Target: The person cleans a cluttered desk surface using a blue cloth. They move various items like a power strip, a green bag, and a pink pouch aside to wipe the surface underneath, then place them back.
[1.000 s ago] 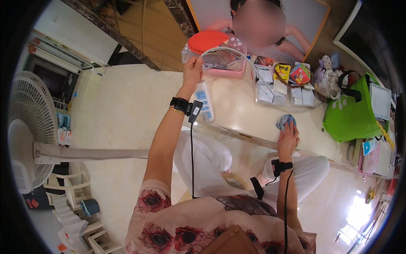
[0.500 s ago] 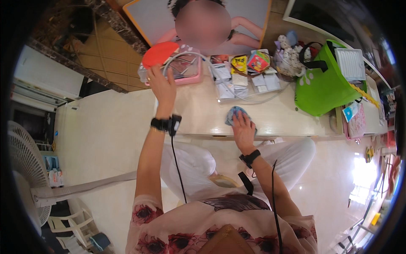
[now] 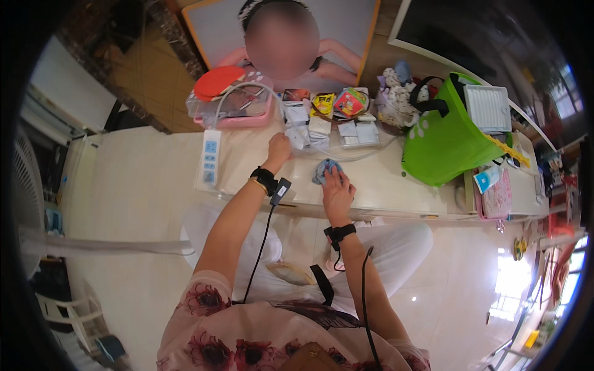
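My left hand (image 3: 279,148) is closed at the left front corner of a clear plastic tray (image 3: 337,152), its fingertips partly hidden. Small white packets and some colourful packs fill that tray. Under my right hand (image 3: 338,195), a crumpled blue-grey cloth (image 3: 322,171) is pressed onto the pale tabletop (image 3: 371,182) near its front edge. To the left of my left hand lies a white power strip (image 3: 210,157) with blue socket faces, its grey cable arching up over a pink box (image 3: 247,120) with a clear lid. A red table tennis paddle (image 3: 219,83) rests on that box.
A green tote bag (image 3: 433,148) stands on the right with a white ribbed panel in its mouth. A patterned cloth bundle (image 3: 396,102) sits beside it, and a pink pouch (image 3: 497,196) beyond. Behind leans a framed picture (image 3: 216,37). At far left is a fan (image 3: 28,204).
My left hand has moved right and nearer, from the paddle and pink box to the tray's corner. The power strip now shows. My right hand stays on the cloth. The view has shifted right.
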{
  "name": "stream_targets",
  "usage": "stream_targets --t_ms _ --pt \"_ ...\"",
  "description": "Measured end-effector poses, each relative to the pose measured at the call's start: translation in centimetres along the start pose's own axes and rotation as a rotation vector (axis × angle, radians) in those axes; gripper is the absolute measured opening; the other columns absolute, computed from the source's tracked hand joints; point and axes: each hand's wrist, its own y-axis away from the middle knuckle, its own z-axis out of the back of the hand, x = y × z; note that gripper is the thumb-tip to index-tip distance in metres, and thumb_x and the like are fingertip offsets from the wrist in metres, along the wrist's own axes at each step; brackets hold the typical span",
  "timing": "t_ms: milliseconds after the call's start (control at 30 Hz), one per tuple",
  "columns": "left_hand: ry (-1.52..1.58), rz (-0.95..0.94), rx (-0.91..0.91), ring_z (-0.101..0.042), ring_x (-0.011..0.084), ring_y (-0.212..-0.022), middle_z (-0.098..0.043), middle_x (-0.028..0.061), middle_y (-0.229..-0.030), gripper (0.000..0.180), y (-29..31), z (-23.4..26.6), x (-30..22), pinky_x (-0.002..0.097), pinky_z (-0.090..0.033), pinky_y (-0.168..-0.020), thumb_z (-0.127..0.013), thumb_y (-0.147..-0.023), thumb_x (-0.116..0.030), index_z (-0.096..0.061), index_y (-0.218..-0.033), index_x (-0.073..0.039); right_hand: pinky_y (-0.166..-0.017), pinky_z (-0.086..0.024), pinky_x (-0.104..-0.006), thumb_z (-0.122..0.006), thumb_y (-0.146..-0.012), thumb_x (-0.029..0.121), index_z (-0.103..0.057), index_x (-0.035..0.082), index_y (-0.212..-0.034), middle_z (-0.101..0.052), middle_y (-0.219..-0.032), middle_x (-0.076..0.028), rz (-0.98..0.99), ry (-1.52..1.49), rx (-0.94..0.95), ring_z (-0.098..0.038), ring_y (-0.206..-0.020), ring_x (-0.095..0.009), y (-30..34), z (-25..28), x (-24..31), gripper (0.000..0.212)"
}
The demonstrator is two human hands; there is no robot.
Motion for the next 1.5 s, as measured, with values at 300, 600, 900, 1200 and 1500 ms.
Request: stream_targets --t_ms 300,600,900,1200,1500 --pt "-0.037 0.041 0.050 -0.064 0.0298 -0.058 -0.059 0.0217 -0.085 0.030 5.1 4.8 -2.4 0.0361 -0.054 -0.044 -0.034 -0.090 -0.013 -0.055 -0.095 0.007 -0.091 -0.032 -0.0407 -0.060 -0.078 0.020 -0.054 0.015 -0.118 -0.050 -0.129 -0.001 0.070 0.009 0.004 -0.042 -0.116 -0.022 -0.1 0.8 -1.6 0.041" --pt "-0.149 -0.097 0.033 -0.063 0.0323 -0.058 -0.059 0.0216 -0.075 0.029 9.6 5.0 -2.4 0.0379 -0.054 -0.045 -0.035 -0.090 -0.011 -0.055 -0.094 0.009 -0.076 -0.046 -0.0430 -0.056 -0.083 0.013 -0.057 0.002 -0.108 -0.060 -0.104 -0.019 -0.235 -0.326 0.070 -0.057 -0.096 -0.036 2.0 8.3 -13.6 0.028" --pt "-0.074 0.075 0.037 -0.063 0.0324 -0.057 -0.060 0.0229 -0.078 0.027 10.5 9.9 2.7 0.0377 -0.054 -0.046 -0.038 -0.089 -0.010 -0.054 -0.095 0.010 -0.082 -0.045 -0.0403 -0.055 -0.085 0.013 -0.056 -0.003 -0.109 -0.059 -0.102 -0.026 -0.147 -0.469 -0.120 -0.057 -0.094 -0.040 -3.4 14.4 -11.9 0.029" --pt "-0.313 0.162 0.137 -0.062 0.0354 -0.062 -0.059 0.0241 -0.085 0.026 11.9 12.9 1.1 0.0380 -0.053 -0.051 -0.039 -0.091 -0.014 -0.053 -0.097 0.008 -0.091 -0.042 -0.0419 -0.054 -0.084 0.016 -0.050 0.002 -0.119 -0.050 -0.119 -0.018 0.152 0.010 0.001 -0.046 -0.109 -0.036 -17.9 2.9 -15.7 0.038" --pt "-0.496 -0.027 0.022 -0.056 0.0420 -0.083 -0.058 0.0249 -0.084 0.017 13.6 14.7 3.6 0.0465 -0.044 -0.073 -0.042 -0.089 -0.012 -0.050 -0.091 0.003 -0.090 -0.042 -0.0403 -0.051 -0.081 0.012 -0.051 0.004 -0.120 -0.052 -0.121 -0.011 0.440 0.133 0.291 -0.049 -0.112 -0.027 -25.0 -5.0 -6.6 0.039"
